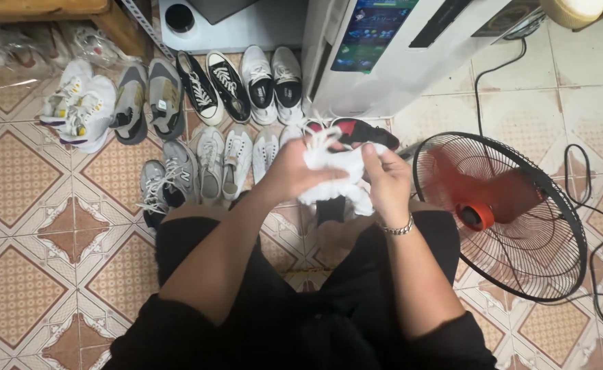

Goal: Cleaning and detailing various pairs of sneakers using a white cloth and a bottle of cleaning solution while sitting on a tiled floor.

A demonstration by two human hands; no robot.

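Tiled floor (34,226): about fourteen shoes (198,89) in two rows; both hands' (294,171) (387,181) fingers clench a white shoe (332,164), mostly hidden.

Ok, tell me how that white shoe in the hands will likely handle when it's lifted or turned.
The white shoe probably flexes rather than stays stiff: it looks bunched between the left hand and right hand. It seems light, since both hands hold it up over the floor. Its loose laces will likely dangle and snag.
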